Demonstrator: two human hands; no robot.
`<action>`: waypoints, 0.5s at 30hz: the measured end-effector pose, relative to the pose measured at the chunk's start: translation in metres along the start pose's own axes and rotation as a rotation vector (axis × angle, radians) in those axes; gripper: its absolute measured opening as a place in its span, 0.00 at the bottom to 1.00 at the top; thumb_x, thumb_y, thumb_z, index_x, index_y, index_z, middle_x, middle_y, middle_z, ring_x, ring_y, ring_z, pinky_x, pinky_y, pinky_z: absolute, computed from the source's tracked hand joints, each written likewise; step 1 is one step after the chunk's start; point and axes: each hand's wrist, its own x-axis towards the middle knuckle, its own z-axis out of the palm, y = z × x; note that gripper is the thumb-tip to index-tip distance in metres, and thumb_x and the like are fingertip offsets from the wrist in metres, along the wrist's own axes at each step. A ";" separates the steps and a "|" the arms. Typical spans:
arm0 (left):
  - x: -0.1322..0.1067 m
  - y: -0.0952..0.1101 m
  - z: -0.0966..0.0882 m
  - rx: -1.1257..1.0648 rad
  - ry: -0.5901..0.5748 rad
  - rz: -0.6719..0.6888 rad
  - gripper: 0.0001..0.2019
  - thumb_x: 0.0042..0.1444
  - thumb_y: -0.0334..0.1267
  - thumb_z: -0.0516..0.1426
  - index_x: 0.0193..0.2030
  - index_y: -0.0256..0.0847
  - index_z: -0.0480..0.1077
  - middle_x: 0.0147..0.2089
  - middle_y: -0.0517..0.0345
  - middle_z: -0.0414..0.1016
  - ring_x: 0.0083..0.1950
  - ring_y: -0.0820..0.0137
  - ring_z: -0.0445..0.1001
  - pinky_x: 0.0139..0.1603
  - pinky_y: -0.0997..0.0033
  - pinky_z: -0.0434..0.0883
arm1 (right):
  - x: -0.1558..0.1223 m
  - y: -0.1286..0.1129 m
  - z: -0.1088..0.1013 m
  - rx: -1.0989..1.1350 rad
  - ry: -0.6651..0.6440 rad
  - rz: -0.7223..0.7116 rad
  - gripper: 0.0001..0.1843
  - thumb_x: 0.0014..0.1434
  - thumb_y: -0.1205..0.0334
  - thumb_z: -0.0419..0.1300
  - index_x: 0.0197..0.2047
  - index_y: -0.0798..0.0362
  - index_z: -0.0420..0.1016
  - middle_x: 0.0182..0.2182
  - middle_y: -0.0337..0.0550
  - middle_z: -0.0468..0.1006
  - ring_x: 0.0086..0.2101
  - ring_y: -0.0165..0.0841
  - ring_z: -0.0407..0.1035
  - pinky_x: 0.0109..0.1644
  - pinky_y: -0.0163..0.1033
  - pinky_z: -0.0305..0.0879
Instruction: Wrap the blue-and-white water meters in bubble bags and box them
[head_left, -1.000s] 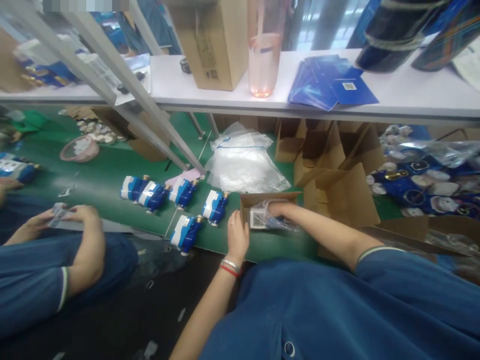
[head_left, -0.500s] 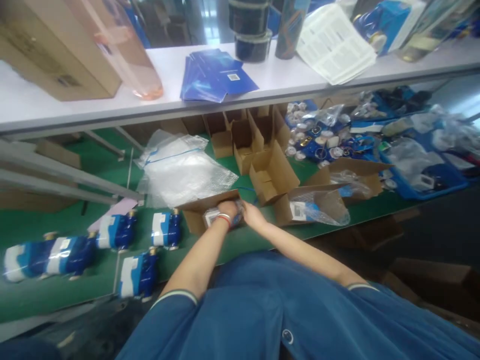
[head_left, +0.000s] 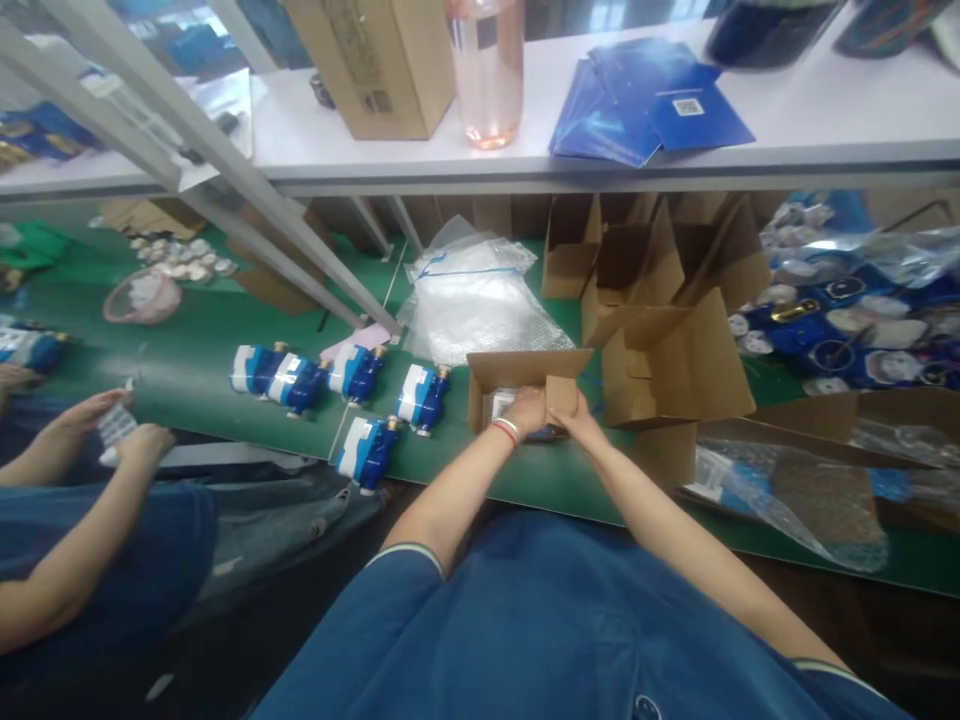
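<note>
One open, rectangular cardboard box (head_left: pixel 517 368)

We sit at a factory packing line, as the green belt (head_left: pixel 187 350), the row of what look like blue water meters (head_left: pixel 360 372), the open cartons (head_left: pixel 675 360), bubble bags (head_left: pixel 480 310) and a co-worker's matching blue sleeve (head_left: pixel 90 560) show.

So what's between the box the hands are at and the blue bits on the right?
Open cardboard boxes lie between the small box and the blue bits, seen from the head camera.
</note>
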 end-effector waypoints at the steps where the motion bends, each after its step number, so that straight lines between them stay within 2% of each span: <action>1: -0.019 -0.008 -0.005 0.000 0.054 0.064 0.24 0.56 0.38 0.55 0.60 0.35 0.64 0.61 0.44 0.66 0.64 0.59 0.61 0.64 0.59 0.58 | -0.001 0.003 0.001 -0.026 0.003 -0.002 0.52 0.44 0.46 0.66 0.65 0.54 0.48 0.56 0.55 0.68 0.52 0.42 0.67 0.57 0.48 0.64; 3: -0.057 -0.024 -0.014 -0.003 0.274 0.140 0.26 0.61 0.37 0.50 0.66 0.39 0.55 0.68 0.47 0.56 0.70 0.62 0.50 0.68 0.54 0.51 | -0.002 0.008 0.002 -0.119 0.044 -0.011 0.51 0.43 0.47 0.66 0.65 0.55 0.50 0.55 0.56 0.69 0.51 0.44 0.68 0.56 0.49 0.64; 5: -0.087 -0.035 -0.015 -0.034 0.594 -0.049 0.28 0.63 0.37 0.46 0.69 0.37 0.45 0.71 0.44 0.47 0.72 0.61 0.44 0.69 0.51 0.48 | -0.003 0.010 0.003 -0.215 0.109 -0.029 0.50 0.44 0.48 0.65 0.64 0.57 0.50 0.53 0.58 0.70 0.50 0.46 0.69 0.54 0.50 0.65; 6: -0.094 -0.038 -0.013 -0.059 0.707 -0.179 0.30 0.63 0.39 0.46 0.70 0.35 0.41 0.71 0.41 0.44 0.72 0.60 0.43 0.69 0.50 0.49 | -0.003 0.011 0.004 -0.249 0.134 -0.041 0.49 0.44 0.48 0.65 0.64 0.57 0.50 0.53 0.58 0.70 0.50 0.46 0.69 0.54 0.51 0.66; 7: -0.097 -0.038 -0.008 -0.081 0.758 -0.280 0.34 0.63 0.42 0.47 0.70 0.31 0.37 0.71 0.38 0.42 0.72 0.58 0.43 0.68 0.50 0.50 | -0.004 0.011 0.006 -0.269 0.147 -0.049 0.49 0.45 0.49 0.64 0.65 0.57 0.49 0.52 0.58 0.71 0.50 0.46 0.69 0.53 0.51 0.66; 8: -0.096 -0.035 0.000 -0.094 0.743 -0.326 0.37 0.62 0.44 0.48 0.70 0.29 0.34 0.71 0.35 0.42 0.72 0.57 0.43 0.68 0.51 0.51 | -0.004 0.011 0.008 -0.278 0.151 -0.057 0.49 0.45 0.49 0.64 0.65 0.58 0.49 0.52 0.58 0.71 0.50 0.46 0.69 0.53 0.50 0.66; 9: -0.091 -0.029 0.008 -0.090 0.673 -0.320 0.39 0.62 0.47 0.49 0.70 0.27 0.34 0.70 0.33 0.43 0.72 0.56 0.43 0.68 0.51 0.52 | -0.005 0.011 0.010 -0.279 0.149 -0.064 0.49 0.46 0.49 0.64 0.65 0.58 0.48 0.52 0.58 0.70 0.50 0.46 0.69 0.53 0.50 0.66; 11: -0.077 -0.015 0.024 -0.030 0.471 -0.231 0.42 0.59 0.52 0.50 0.70 0.29 0.37 0.70 0.34 0.47 0.71 0.53 0.43 0.68 0.47 0.49 | -0.005 0.010 0.013 -0.276 0.146 -0.078 0.48 0.46 0.50 0.64 0.64 0.59 0.49 0.53 0.59 0.70 0.51 0.45 0.68 0.53 0.49 0.66; 13: -0.063 -0.001 0.035 0.064 0.318 -0.169 0.42 0.56 0.58 0.52 0.71 0.38 0.41 0.70 0.37 0.45 0.71 0.48 0.41 0.66 0.36 0.42 | -0.007 0.007 0.011 -0.279 0.123 -0.090 0.47 0.47 0.50 0.63 0.64 0.60 0.48 0.53 0.60 0.69 0.52 0.44 0.68 0.54 0.49 0.66; 15: -0.054 0.008 0.038 0.135 0.238 -0.157 0.41 0.53 0.62 0.53 0.70 0.50 0.44 0.72 0.42 0.40 0.71 0.43 0.38 0.61 0.26 0.38 | -0.008 -0.003 -0.002 -0.302 0.037 -0.117 0.46 0.49 0.50 0.62 0.64 0.61 0.48 0.54 0.61 0.69 0.52 0.44 0.67 0.55 0.51 0.65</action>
